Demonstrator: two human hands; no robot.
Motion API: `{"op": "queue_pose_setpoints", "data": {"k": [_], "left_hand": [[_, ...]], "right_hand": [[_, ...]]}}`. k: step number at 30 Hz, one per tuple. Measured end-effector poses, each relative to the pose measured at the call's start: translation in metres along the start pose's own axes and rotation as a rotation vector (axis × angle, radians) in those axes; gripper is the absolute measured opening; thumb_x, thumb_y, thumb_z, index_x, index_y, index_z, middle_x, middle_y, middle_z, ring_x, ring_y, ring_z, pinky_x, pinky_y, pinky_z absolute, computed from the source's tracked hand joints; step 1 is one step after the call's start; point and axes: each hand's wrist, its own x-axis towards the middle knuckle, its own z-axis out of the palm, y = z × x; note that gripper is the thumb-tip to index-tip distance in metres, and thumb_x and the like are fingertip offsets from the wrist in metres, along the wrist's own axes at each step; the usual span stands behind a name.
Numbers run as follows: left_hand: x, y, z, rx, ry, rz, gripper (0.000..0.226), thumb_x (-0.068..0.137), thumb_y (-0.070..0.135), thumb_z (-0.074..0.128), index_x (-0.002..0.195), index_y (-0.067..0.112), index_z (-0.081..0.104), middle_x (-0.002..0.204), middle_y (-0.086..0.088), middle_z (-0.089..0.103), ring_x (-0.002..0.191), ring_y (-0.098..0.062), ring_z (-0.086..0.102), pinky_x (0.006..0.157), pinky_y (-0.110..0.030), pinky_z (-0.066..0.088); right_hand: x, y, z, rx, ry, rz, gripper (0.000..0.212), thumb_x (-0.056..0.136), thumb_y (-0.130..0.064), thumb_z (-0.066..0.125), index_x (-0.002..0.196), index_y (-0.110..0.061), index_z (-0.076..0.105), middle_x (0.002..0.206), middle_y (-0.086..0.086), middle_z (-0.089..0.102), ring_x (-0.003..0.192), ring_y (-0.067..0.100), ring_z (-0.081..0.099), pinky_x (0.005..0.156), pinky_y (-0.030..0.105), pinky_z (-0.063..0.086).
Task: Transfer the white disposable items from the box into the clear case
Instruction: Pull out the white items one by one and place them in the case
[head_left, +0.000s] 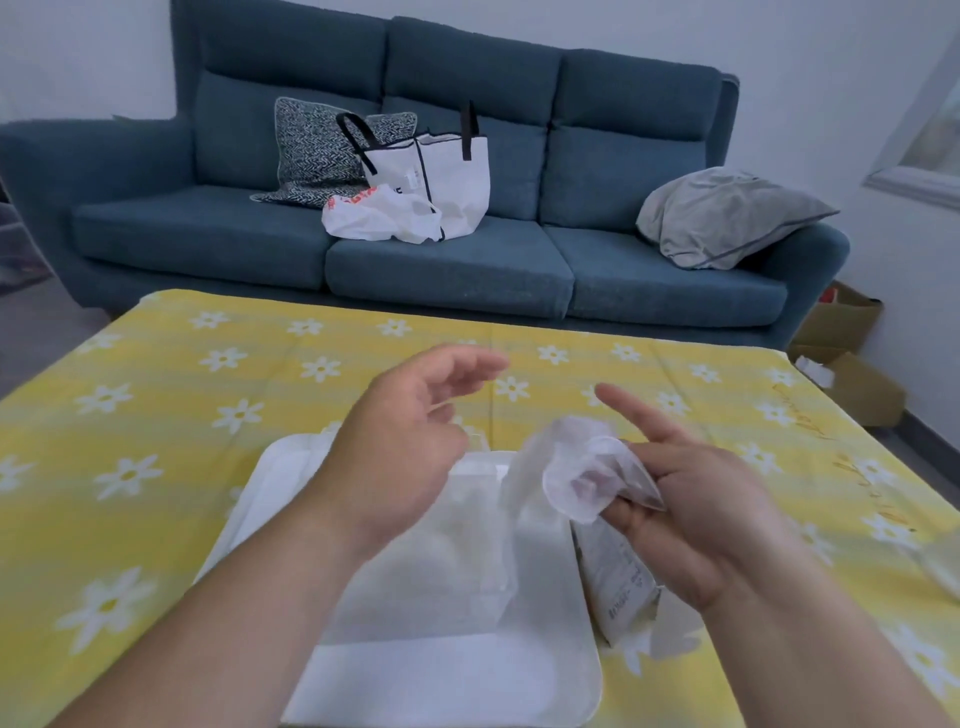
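Head view, left hand (400, 447) grip apart, right hand (701, 509) grip pinching white item (576, 483); box (618, 577) print unreadable

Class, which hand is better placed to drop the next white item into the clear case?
Right hand: it holds a crumpled white disposable item by the clear plastic case; the left hand is open, holding nothing.
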Motion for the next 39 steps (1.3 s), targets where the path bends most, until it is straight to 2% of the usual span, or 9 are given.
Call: {"op": "queue_pose_setpoints", "data": {"k": [3, 8, 13, 17, 19, 22, 25, 27, 39], "left_hand": [[-0.008, 0.013, 0.001, 0.255, -0.328, 0.203, 0.074, 0.069, -0.009, 0.069, 0.121, 0.044, 0.064, 0.125, 0.023, 0.057, 0.125, 0.004, 0.051, 0.102, -0.008, 0.036], [-0.008, 0.011, 0.009, 0.207, -0.112, 0.216, 0.023, 0.077, 0.006, 0.079, 0.088, 0.026, 0.073, 0.089, 0.011, 0.069, 0.083, -0.003, 0.066, 0.072, -0.015, 0.048], [0.0, 0.012, 0.001, 0.111, 0.008, 0.16, 0.019, 0.088, 0.005, 0.07, 0.08, 0.021, 0.067, 0.071, 0.008, 0.065, 0.063, -0.01, 0.057, 0.06, -0.018, 0.045], [0.0, 0.018, 0.0, -0.033, 0.009, 0.054, 0.018, 0.094, 0.003, 0.062, 0.082, 0.017, 0.063, 0.072, 0.002, 0.063, 0.06, -0.012, 0.054, 0.051, -0.022, 0.044], [-0.002, 0.021, 0.001, -0.163, -0.045, -0.056, 0.02, 0.096, 0.001, 0.058, 0.081, 0.015, 0.06, 0.067, -0.001, 0.061, 0.053, -0.01, 0.05, 0.044, -0.018, 0.039], [-0.004, 0.023, 0.003, -0.236, -0.119, -0.169, 0.019, 0.096, 0.003, 0.057, 0.082, 0.014, 0.059, 0.061, 0.002, 0.059, 0.046, -0.009, 0.047, 0.039, -0.016, 0.034], [-0.003, 0.017, 0.001, -0.154, -0.112, -0.182, 0.014, 0.092, 0.004, 0.064, 0.082, 0.013, 0.063, 0.064, -0.003, 0.061, 0.05, -0.012, 0.05, 0.042, -0.018, 0.038], [-0.001, 0.015, -0.003, -0.13, -0.095, -0.192, 0.01, 0.089, 0.005, 0.069, 0.084, 0.013, 0.066, 0.069, -0.007, 0.062, 0.055, -0.014, 0.054, 0.047, -0.022, 0.043], [0.007, 0.009, -0.018, -0.569, 0.127, -0.443, 0.02, 0.089, -0.002, 0.065, 0.103, 0.012, 0.064, 0.066, 0.001, 0.057, 0.049, -0.009, 0.05, 0.045, -0.016, 0.046]], "right_hand": [[0.001, 0.002, 0.003, 0.071, -0.101, 0.061, 0.028, 0.092, 0.003, 0.049, 0.112, 0.009, 0.068, 0.11, 0.031, 0.07, 0.08, 0.035, 0.071, 0.062, 0.036, 0.063], [0.004, 0.004, 0.005, 0.121, -0.216, 0.16, 0.056, 0.096, -0.029, 0.047, 0.123, 0.02, 0.055, 0.126, 0.038, 0.059, 0.098, 0.041, 0.067, 0.069, 0.04, 0.063], [0.0, 0.004, 0.004, -0.161, -0.274, 0.17, 0.046, 0.095, -0.026, 0.041, 0.106, 0.01, 0.068, 0.09, 0.028, 0.069, 0.062, 0.037, 0.067, 0.052, 0.035, 0.055], [-0.004, 0.005, 0.003, -0.493, -0.218, -0.131, 0.022, 0.063, -0.008, 0.048, 0.055, -0.018, 0.066, 0.061, 0.008, 0.04, 0.052, 0.021, 0.028, 0.051, 0.036, 0.015], [-0.006, 0.008, 0.004, -0.603, -0.358, -0.292, 0.034, 0.058, -0.002, 0.049, 0.064, -0.022, 0.075, 0.064, 0.007, 0.056, 0.061, 0.031, 0.043, 0.056, 0.036, 0.035], [-0.005, 0.012, 0.002, -0.533, -0.533, -0.356, 0.035, 0.072, 0.001, 0.065, 0.105, -0.008, 0.075, 0.108, 0.013, 0.075, 0.1, 0.03, 0.07, 0.084, 0.035, 0.056], [-0.003, 0.017, 0.006, -0.505, -0.422, -0.399, 0.012, 0.083, -0.008, 0.07, 0.09, 0.0, 0.073, 0.088, 0.014, 0.075, 0.081, 0.026, 0.07, 0.075, 0.033, 0.055], [0.0, 0.018, 0.007, -0.472, -0.316, -0.364, 0.02, 0.092, -0.011, 0.065, 0.085, 0.008, 0.068, 0.074, 0.018, 0.069, 0.067, 0.024, 0.063, 0.063, 0.031, 0.051], [-0.005, 0.012, 0.008, -0.354, -0.235, -0.219, 0.034, 0.1, -0.01, 0.05, 0.085, -0.005, 0.079, 0.082, 0.02, 0.074, 0.069, 0.024, 0.067, 0.058, 0.027, 0.054]]}}
